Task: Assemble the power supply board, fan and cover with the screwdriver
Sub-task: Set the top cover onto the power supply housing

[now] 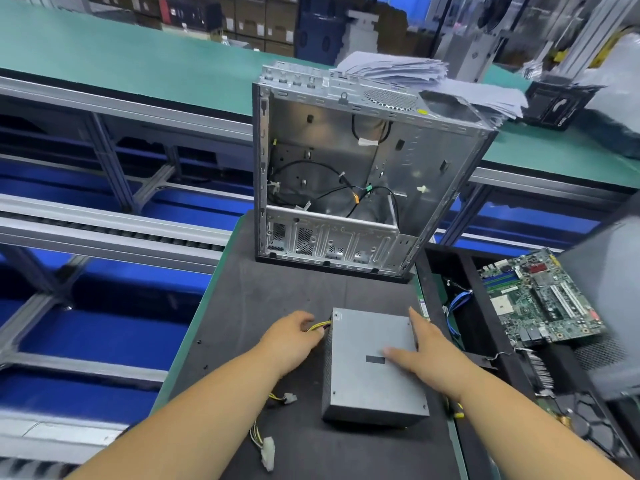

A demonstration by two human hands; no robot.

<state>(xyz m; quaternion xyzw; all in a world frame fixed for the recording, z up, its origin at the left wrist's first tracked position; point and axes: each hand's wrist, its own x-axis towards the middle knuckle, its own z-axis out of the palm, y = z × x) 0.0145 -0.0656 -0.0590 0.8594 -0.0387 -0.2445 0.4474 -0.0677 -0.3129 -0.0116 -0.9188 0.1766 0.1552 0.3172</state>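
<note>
We are only starting: the power supply is lying low in the frame's centre under our flat, open right hand, our left hand curling round its cable bundle, while the case above is waiting bare, with nothing fitted and no fan, cover or screwdriver in sight.

An electronics assembly factory line. A green-topped conveyor bench on aluminium framing runs beyond the hands, stacked cartons stand further back, and a bare motherboard lies right of them.

Green conveyor belt on aluminium frame; stacked cartons behind.
</note>
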